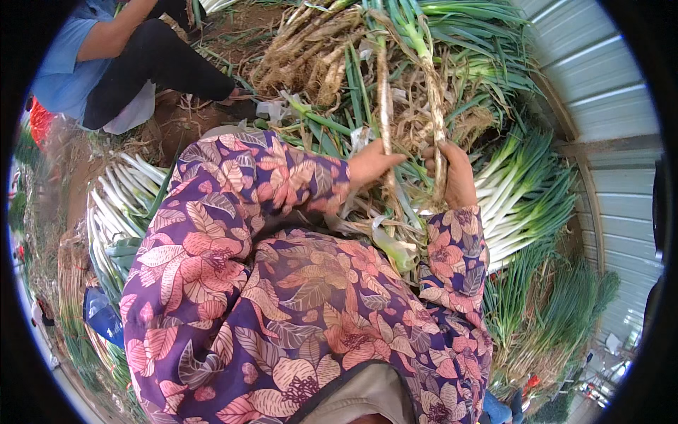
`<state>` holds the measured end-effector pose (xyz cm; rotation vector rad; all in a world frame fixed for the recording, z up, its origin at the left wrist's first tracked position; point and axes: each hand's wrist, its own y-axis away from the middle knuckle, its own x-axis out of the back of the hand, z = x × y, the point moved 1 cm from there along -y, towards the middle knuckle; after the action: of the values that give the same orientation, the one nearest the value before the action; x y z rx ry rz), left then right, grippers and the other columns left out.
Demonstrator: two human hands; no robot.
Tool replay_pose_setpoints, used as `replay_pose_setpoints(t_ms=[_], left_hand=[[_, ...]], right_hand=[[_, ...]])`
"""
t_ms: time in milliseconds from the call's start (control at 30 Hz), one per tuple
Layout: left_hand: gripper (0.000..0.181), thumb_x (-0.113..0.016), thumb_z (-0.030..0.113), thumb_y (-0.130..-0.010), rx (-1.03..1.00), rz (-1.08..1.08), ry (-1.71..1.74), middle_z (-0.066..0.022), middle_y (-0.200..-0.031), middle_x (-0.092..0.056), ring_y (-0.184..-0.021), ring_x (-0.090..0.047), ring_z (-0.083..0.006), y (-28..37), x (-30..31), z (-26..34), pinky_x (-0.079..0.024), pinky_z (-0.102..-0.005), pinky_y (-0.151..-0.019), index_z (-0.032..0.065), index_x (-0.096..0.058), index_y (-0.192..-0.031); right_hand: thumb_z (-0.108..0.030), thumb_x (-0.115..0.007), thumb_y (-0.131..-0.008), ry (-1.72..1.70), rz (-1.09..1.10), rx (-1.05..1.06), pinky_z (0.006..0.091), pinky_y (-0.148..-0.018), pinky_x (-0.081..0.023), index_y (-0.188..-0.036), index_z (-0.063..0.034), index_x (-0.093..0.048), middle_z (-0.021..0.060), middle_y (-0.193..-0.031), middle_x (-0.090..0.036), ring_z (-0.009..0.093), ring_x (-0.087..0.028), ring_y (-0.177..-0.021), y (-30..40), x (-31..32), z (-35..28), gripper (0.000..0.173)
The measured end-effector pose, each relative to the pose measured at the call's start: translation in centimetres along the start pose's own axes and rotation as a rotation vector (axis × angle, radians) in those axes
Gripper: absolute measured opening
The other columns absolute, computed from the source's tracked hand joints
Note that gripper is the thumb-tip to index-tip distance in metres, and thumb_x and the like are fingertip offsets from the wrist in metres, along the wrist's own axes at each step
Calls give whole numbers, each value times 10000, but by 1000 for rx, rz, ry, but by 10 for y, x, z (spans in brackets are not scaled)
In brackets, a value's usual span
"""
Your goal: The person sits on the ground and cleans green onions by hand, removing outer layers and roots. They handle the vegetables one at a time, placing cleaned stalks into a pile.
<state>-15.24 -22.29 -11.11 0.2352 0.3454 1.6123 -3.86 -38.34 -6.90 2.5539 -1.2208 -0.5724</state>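
Observation:
My left hand (pixel 372 163) grips a long scallion stalk (pixel 384 98) with dry, brownish outer skin, its thumb lying across the stem. In my right hand (pixel 457 174) is a second soil-stained scallion (pixel 434 103), held near its lower end. Both stalks run roughly parallel away from me, green leaves at the far end. Their lower ends reach down among loose peelings (pixel 410 212) close to my body. Beyond my hands lies a heap of unpeeled scallions (pixel 312 50) with dirty, hairy roots.
Peeled white scallions lie in a pile (pixel 503 204) at my right and another pile (pixel 130 185) at my left. A person in dark trousers (pixel 159 61) sits at the upper left. A corrugated metal wall (pixel 609 106) bounds the right side. Several leafy bundles (pixel 561 312) lie behind at right.

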Motion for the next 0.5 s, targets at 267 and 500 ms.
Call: replay_pose_setpoints(t_ms=[267,500], left_hand=[[577,-361,507,-981,21,-65,298,-164,-1158,-559,-964,-567,-206,-54,50,62,-464,-357,-829,9,-483,-1244],[550,-327,394,-1015,-270,521,597,-231,-1233,-533,-1104,-548,-330,-72,78,68,-428,-429,-971,-86,-456,-1252]], right_hand=[[-250,-528,-943,46,-71,-83,193,-404,-366,-1213,23,-478,-5,-650,-519,57,-461,-483,104,-20,21,388],[-176,-603,-913,65,-160,-139,199,-491,-420,-1303,10,-420,0,-752,-545,56,-503,-581,130,-59,40,469]])
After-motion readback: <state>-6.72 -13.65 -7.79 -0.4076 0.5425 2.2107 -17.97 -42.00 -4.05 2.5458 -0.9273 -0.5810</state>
